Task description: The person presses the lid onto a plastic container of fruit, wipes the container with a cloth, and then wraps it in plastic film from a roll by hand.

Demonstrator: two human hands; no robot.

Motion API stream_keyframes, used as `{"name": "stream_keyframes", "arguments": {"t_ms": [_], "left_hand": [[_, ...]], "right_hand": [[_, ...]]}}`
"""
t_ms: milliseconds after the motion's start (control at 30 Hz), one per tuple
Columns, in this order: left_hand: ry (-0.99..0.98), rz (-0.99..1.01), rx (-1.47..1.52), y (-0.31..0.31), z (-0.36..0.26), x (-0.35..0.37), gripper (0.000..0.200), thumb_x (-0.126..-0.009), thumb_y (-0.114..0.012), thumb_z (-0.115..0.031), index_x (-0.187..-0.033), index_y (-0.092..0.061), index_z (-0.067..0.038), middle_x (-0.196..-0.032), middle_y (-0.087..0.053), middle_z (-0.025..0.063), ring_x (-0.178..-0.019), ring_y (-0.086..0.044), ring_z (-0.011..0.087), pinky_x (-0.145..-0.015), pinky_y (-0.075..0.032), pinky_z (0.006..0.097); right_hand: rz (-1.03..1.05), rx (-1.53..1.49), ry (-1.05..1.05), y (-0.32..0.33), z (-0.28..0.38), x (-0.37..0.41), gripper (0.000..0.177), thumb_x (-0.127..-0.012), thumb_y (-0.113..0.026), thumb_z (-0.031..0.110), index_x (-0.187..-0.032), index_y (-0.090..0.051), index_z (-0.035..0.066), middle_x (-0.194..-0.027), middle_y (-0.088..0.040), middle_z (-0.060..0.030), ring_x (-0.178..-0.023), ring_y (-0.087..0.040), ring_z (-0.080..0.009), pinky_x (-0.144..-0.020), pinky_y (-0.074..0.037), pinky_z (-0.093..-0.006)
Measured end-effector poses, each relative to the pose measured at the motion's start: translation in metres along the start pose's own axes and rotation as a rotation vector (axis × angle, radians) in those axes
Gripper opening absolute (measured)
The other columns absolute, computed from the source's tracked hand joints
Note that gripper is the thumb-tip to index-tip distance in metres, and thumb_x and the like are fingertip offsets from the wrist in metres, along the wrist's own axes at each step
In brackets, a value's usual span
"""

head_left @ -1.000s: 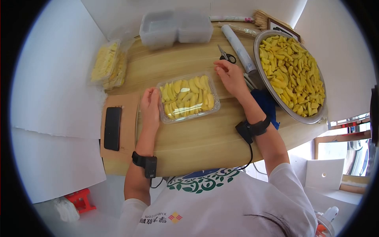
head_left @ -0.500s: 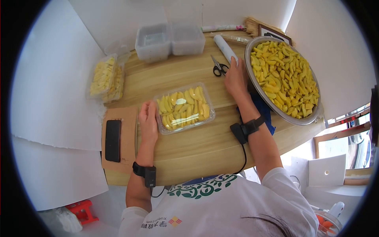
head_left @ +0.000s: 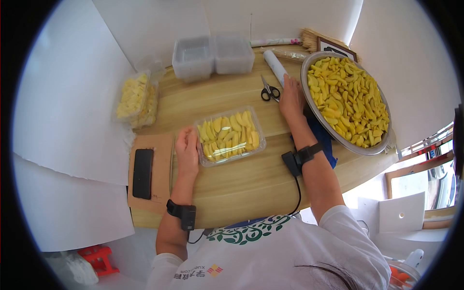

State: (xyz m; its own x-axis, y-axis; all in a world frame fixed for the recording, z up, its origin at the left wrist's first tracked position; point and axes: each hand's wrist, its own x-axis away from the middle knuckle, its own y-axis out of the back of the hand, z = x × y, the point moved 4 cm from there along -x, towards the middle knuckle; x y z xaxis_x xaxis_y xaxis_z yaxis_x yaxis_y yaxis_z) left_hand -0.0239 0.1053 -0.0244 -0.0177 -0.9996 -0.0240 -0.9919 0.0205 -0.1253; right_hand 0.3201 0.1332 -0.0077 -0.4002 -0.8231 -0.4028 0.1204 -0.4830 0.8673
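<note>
Bordering white walls (head_left: pixel 159 24), the wood-grain table (head_left: pixel 232 188) lies under left hand (head_left: pixel 187 146) and right hand (head_left: pixel 292 98), fingers mostly together.

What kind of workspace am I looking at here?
Probably a small food-packing station, perhaps at home or in a shop: a big metal basin heaped with yellow sliced pieces, a closed clear box of them by the left hand, and stacked empty containers.

A small food-packing corner
White panels (head_left: pixel 63 121) edge the surface (head_left: pixel 227 193); metal basin (head_left: pixel 369 151) of yellow slices right of the right grip (head_left: pixel 292 99), stacked plastic tubs (head_left: pixel 193 57) beyond both, filled boxes (head_left: pixel 133 98) beyond the left grip (head_left: pixel 187 145).
</note>
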Motion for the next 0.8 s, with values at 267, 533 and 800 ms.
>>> {"name": "stream_keyframes", "arguments": {"t_ms": [267,533,800], "left_hand": [[0.040,-0.033,0.084,0.015,0.000,-0.012,0.020,-0.098,-0.053,-0.019,-0.106,-0.059,-0.001,-0.071,-0.049,-0.0066,-0.058,-0.040,0.0011,-0.051,-0.033,0.0168],[-0.038,-0.187,-0.064,0.030,-0.026,-0.007,0.015,-0.098,-0.052,-0.019,-0.106,-0.053,-0.006,-0.064,-0.045,-0.0035,-0.050,-0.038,0.0029,-0.042,-0.031,0.0199],[-0.177,0.001,-0.135,-0.013,-0.114,0.039,0.012,-0.097,-0.052,-0.014,-0.101,-0.056,-0.003,-0.067,-0.049,-0.0011,-0.052,-0.042,0.0043,-0.045,-0.032,0.0195]], "right_hand": [[-0.225,0.083,0.073,0.005,0.004,0.008,0.062,-0.079,-0.060,0.000,-0.137,-0.040,0.008,-0.132,-0.045,-0.0174,-0.116,-0.048,-0.0398,-0.097,-0.042,-0.0461],[-0.180,-0.394,0.144,0.033,0.020,0.021,0.033,-0.078,-0.060,0.000,-0.111,-0.058,0.004,-0.118,-0.056,-0.0164,-0.106,-0.056,-0.0355,-0.084,-0.048,-0.0423],[0.101,-0.581,0.298,0.020,0.035,0.041,0.011,-0.080,-0.058,0.005,-0.088,-0.066,0.002,-0.088,-0.066,-0.0167,-0.081,-0.064,-0.0339,-0.071,-0.051,-0.0413]]}}
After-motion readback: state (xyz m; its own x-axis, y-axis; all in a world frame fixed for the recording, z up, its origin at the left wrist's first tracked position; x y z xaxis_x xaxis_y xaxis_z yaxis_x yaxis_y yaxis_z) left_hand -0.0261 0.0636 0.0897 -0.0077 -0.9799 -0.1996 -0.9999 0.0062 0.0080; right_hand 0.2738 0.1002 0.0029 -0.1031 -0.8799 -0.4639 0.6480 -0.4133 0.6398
